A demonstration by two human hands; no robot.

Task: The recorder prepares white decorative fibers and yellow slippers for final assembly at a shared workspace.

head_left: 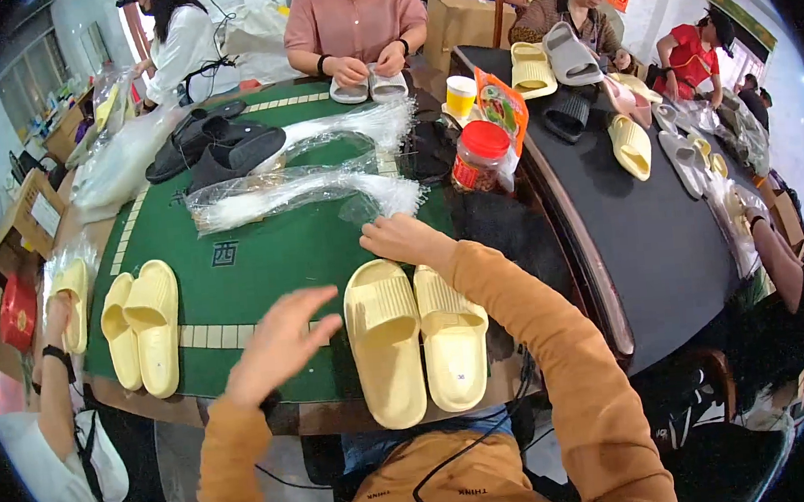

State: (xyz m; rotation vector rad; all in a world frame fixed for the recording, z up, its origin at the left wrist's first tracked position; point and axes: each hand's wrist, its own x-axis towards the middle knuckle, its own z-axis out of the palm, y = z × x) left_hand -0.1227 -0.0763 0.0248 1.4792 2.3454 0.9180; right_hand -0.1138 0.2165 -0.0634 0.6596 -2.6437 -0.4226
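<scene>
A pair of pale yellow slide slippers lies side by side in front of me, toes pointing away, at the table's near edge. My left hand hovers left of them, fingers and thumb apart and slightly blurred, with nothing in it. Just beyond the slippers' toes is my right hand, its fingers curled together. It is beside the near end of a bundle of thin white plastic strands in a clear bag; what its fingertips hold, if anything, is too small to make out. A second bagged bundle of white strands lies behind.
Another yellow slipper pair rests to the left on the green table mat. Black slippers lie farther back. A red-lidded jar and a yellow cup stand right. Co-workers sit around; a dark table holds more slippers.
</scene>
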